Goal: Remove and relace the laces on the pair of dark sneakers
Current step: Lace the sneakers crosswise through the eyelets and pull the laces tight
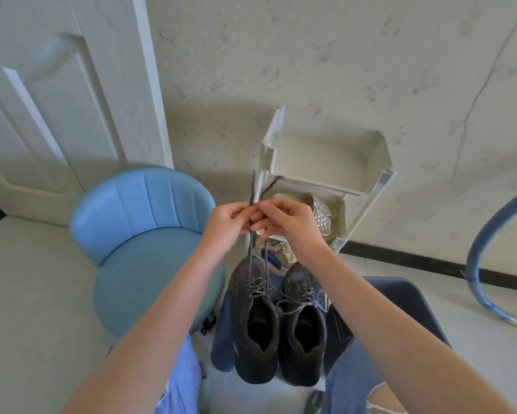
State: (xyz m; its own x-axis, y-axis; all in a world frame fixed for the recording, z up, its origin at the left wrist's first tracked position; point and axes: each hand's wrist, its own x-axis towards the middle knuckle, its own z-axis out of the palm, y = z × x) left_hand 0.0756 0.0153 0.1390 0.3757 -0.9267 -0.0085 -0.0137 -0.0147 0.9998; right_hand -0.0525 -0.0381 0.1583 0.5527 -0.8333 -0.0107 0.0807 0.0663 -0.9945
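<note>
Dark grey sneakers sit side by side on a navy cushioned seat (221, 342) between a person's knees, toes pointing away toward the wall, heels and open collars nearest the camera. The left sneaker (255, 321) and the right sneaker (303, 324) lie parallel, their long axes running straight out from the wearer. Both ends of the left shoe's lace (250, 243) rise taut from its upper eyelets to the raised hands, the tips poking above the fingers. The left hand (227, 225) pinches one strand between thumb and fingers; the right hand (287, 221) is closed on the other, the two hands touching at the fingertips. The right shoe's lace (293, 307) lies loose across its tongue. A pale blue chair (143, 234) stands to the left, a white plastic rack (325, 162) just beyond the shoes, holding a sparkly silver shoe (320, 212).
</note>
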